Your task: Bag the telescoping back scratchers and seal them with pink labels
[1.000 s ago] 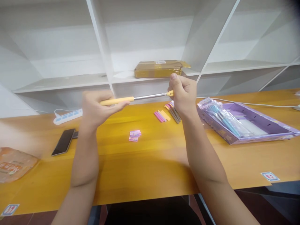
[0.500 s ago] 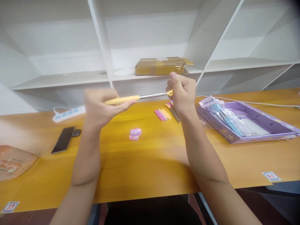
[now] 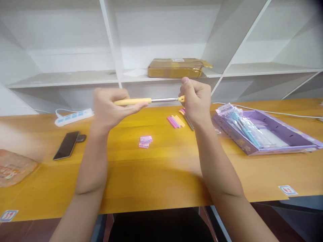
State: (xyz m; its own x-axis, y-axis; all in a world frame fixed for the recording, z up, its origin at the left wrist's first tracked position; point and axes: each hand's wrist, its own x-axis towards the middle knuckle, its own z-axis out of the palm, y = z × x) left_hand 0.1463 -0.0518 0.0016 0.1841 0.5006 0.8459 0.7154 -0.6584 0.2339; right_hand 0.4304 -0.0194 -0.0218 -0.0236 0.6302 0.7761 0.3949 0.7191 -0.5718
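At far left, a clear-and-orange plastic packet (image 3: 16, 168) lies left of the small pink-and-purple printed cards (image 3: 145, 142). Nearer those cards are a flat dark phone (image 3: 67, 145), a small black object (image 3: 81, 138) just beside it, and, farther back, a white power strip (image 3: 74, 117).

The left hand (image 3: 108, 109) is closed on a slim yellow plastic handle (image 3: 133, 101), thumb along its underside. Right of it, a silver metal rod (image 3: 165, 99) runs nearly level to a small yellow end piece (image 3: 181, 98) gripped in the right fist (image 3: 195, 97). The hands are apart, joined by this piece, raised beyond the cards. This looks like holding both ends in line; any pull or twist calls for firm, level grips.

Right of the cards lie short pink, purple and yellow sticks (image 3: 176, 121), then metal rods (image 3: 188, 122) partly behind the right wrist. Farther right, a purple cardboard tray (image 3: 236, 135) bears clear packets with blue tools (image 3: 243, 129). Elbow room seems widest on the wood between the cards and the desk (image 3: 156, 181)'s front edge; the tray's near corner crowds the right forearm.
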